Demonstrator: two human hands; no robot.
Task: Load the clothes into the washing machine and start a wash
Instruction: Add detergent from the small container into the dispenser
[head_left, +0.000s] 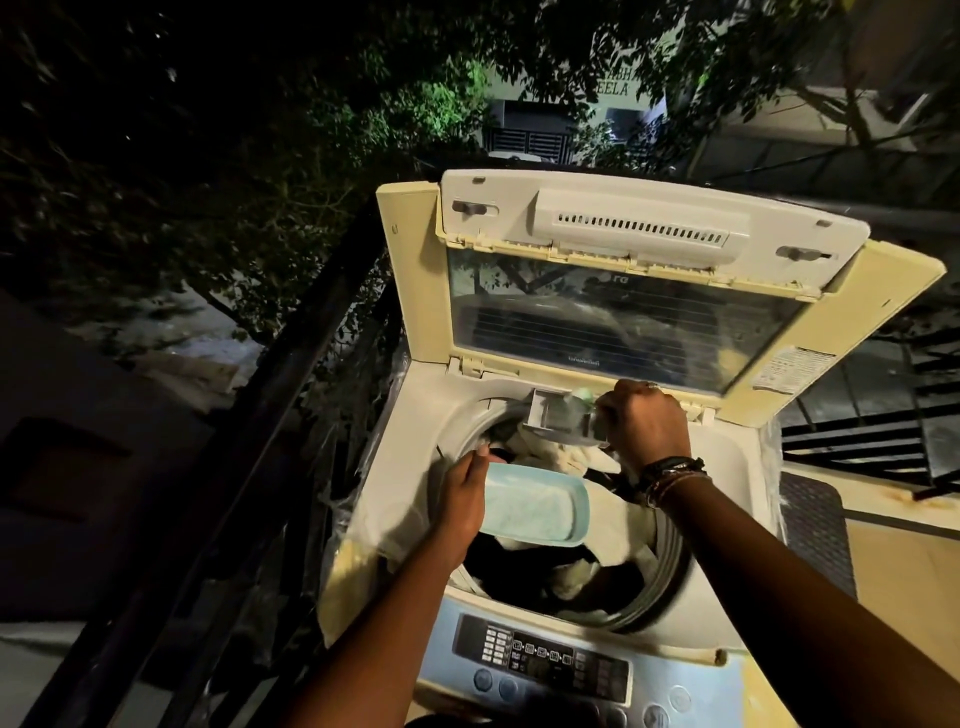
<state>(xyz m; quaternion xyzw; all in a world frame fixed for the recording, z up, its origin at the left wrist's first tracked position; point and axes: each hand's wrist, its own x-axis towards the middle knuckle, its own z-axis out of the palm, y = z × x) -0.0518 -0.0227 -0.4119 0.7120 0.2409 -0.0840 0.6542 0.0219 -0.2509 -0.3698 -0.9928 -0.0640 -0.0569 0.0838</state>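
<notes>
A cream top-loading washing machine stands with its lid raised. White and dark clothes fill the drum. My left hand holds a pale blue tub of powder over the drum. My right hand grips a small clear scoop tipped at the open detergent drawer on the drum's far rim. The control panel with buttons sits at the near edge.
A dark metal railing runs close along the machine's left side, with trees and a drop beyond. A black mat lies on a surface to the right. More railing bars stand at the right.
</notes>
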